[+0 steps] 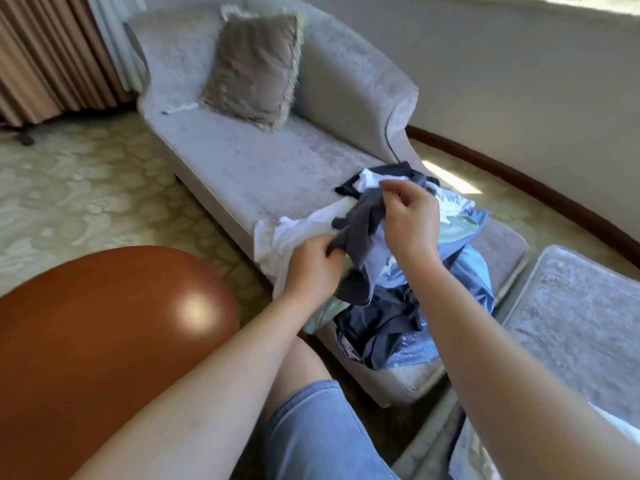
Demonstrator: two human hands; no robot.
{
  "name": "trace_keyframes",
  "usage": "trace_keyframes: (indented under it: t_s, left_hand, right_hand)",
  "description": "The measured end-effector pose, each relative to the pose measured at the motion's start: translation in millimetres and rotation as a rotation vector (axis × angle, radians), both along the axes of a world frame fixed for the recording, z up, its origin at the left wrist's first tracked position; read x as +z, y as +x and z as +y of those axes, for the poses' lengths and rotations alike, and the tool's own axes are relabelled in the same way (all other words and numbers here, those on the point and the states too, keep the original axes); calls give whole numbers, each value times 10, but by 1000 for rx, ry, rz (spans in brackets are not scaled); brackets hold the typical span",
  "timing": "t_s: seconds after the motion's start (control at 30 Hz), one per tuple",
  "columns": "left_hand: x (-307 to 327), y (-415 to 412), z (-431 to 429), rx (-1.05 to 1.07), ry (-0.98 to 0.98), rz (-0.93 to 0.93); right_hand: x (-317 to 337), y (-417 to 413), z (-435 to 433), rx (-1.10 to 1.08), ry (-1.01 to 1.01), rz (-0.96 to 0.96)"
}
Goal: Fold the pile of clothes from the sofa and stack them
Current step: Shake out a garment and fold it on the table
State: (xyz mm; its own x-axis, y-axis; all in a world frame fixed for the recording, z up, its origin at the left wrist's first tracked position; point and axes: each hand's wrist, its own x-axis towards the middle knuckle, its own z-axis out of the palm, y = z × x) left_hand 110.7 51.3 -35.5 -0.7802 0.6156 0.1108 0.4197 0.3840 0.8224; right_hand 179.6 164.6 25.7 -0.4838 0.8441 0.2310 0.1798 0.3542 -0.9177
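Left hand (311, 268) and right hand (408, 220) pinch a grey garment (360, 216) over the pile (391, 323) — its shape lost in crumples.

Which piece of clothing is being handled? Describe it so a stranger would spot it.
On the near end of the long pale grey fabric sofa lies a jumbled pile of clothes. Above it, the left hand and right hand hold a limp dark grey garment, the only piece lifted off the white, blue and navy ones.

Single head view — looks forward-down, close over sofa (242, 168) end and forearms.
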Motion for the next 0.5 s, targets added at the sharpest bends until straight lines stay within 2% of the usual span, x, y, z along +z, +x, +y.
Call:
trace_keyframes:
  t_s: [0.2, 0.27, 0.33, 0.4, 0.5]
  left_hand:
    - [1309, -361, -1052, 309, 320, 126]
    - [1724, -372, -1480, 328, 440, 122]
    - [1984, -354, -1911, 321, 480, 98]
    - [2071, -333, -2309, 357, 457, 82]
    - [1902, -310, -2770, 473, 401, -72]
  right_hand:
    - [1187, -589, -668, 164, 145, 213]
    - [1563, -762, -957, 279, 154, 252]
    - [1774, -843, -1298, 477, 94, 269]
    - [1729, -811, -1710, 701, 7, 274]
    - [1174, -617, -2387, 729, 43, 244]
